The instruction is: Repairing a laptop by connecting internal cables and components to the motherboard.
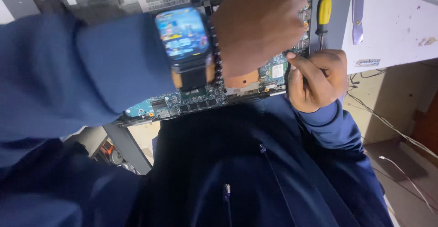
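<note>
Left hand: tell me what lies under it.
Under the left hand lies a circuit board, blue-green with chips and a copper plate. The part directly beneath the hand is covered.

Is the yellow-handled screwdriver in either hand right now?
No. The yellow-handled screwdriver lies on the desk edge above the right hand, while the left hand rests over the circuit board.

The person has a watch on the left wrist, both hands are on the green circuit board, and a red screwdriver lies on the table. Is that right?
Almost. The screwdriver has a yellow handle, not red, as the head view shows. The rest holds: the watch is on the left wrist, and the left hand and right hand are both on the green circuit board, with the screwdriver lying on the table.
</note>
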